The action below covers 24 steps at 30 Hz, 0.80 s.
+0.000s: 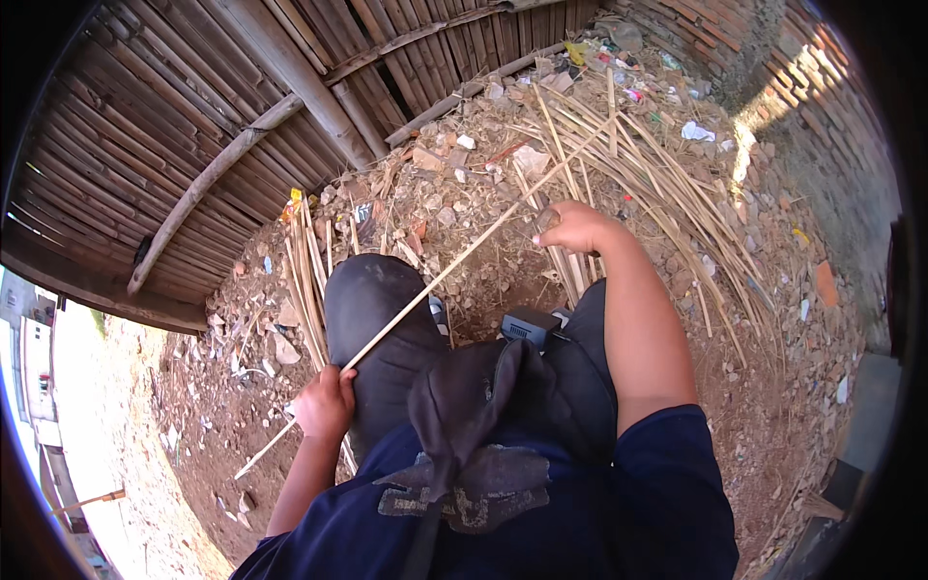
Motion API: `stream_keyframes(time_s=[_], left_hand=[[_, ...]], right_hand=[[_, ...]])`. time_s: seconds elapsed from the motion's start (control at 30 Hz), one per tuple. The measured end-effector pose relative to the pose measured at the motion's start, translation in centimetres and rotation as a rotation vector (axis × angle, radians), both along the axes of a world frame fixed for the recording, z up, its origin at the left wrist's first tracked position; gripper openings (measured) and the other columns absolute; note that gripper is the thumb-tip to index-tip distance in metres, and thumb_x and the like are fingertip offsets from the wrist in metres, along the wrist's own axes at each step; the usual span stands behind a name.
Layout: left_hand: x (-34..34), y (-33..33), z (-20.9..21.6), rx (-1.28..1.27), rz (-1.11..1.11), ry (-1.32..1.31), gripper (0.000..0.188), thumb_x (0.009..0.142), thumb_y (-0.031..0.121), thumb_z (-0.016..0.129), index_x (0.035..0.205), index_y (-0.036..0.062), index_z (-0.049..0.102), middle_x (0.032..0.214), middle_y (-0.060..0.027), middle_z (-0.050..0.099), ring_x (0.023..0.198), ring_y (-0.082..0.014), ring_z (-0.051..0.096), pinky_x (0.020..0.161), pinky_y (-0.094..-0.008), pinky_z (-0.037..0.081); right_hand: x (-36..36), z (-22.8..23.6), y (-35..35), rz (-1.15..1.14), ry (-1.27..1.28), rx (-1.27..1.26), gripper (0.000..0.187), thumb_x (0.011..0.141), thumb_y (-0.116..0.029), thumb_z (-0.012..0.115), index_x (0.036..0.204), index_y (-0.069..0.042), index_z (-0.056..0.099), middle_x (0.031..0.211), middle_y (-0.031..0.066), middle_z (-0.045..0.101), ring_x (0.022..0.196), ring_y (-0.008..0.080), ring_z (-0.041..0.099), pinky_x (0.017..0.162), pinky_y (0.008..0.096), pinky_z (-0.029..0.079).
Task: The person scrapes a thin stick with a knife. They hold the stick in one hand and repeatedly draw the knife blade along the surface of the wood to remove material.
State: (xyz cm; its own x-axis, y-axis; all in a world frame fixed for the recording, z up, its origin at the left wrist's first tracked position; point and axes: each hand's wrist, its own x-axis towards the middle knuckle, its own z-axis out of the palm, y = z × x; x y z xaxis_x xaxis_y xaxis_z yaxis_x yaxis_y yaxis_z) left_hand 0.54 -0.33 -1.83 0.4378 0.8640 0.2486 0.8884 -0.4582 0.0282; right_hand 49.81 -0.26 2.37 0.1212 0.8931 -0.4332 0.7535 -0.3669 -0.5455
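Note:
A long thin bamboo strip [454,261] runs diagonally from lower left to upper right across my knee. My left hand [324,404] is closed around its lower part, beside my dark-trousered left knee [372,309]. My right hand [572,228] is stretched forward over a heap of pale bamboo strips [628,164], its fingers curled on a strip there; what exactly it grips is partly hidden. A second bundle of strips [307,280] lies left of my knee.
A bamboo slat wall with poles [242,116] stands behind and to the left. Rubble, stones and litter [454,174] cover the dirt ground. A brick wall [812,116] rises at the right. A small dark box [530,327] sits between my knees.

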Motion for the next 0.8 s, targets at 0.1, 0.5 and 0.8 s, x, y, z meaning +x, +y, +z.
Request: stream_keyframes(time_s=[0.1,0.5,0.8], left_hand=[[-0.1,-0.2,0.2,0.014,-0.007,0.038,0.033,0.097,0.039,0.064,0.080,0.0114,0.053,0.064,-0.0133,0.063,0.054,-0.0367,0.063,0.048,-0.0481,0.050],[0.2,-0.1,0.4,-0.011,-0.004,0.022,0.034,0.096,0.038,0.065,0.080,0.0107,0.052,0.063,-0.0124,0.062,0.056,-0.0364,0.064,0.051,-0.0480,0.050],[-0.3,0.0,-0.2,-0.034,0.005,0.013,0.035,0.097,0.039,0.063,0.080,0.0103,0.052,0.063,-0.0142,0.063,0.054,-0.0377,0.064,0.050,-0.0499,0.049]], right_hand=[[0.0,0.5,-0.6,-0.244,-0.033,0.016,0.056,0.082,-0.038,0.078,0.123,-0.001,0.066,0.112,0.0185,0.072,0.105,0.0313,0.069,0.092,0.0403,0.053],[-3.6,-0.8,0.4,0.091,0.107,-0.069,0.059,0.078,-0.036,0.079,0.123,0.000,0.066,0.109,0.0203,0.072,0.107,0.0349,0.068,0.091,0.0420,0.053],[-5.0,0.5,0.0,0.139,-0.099,0.191,0.051,0.080,-0.035,0.078,0.119,-0.002,0.070,0.109,0.0234,0.071,0.102,0.0365,0.068,0.088,0.0427,0.053]])
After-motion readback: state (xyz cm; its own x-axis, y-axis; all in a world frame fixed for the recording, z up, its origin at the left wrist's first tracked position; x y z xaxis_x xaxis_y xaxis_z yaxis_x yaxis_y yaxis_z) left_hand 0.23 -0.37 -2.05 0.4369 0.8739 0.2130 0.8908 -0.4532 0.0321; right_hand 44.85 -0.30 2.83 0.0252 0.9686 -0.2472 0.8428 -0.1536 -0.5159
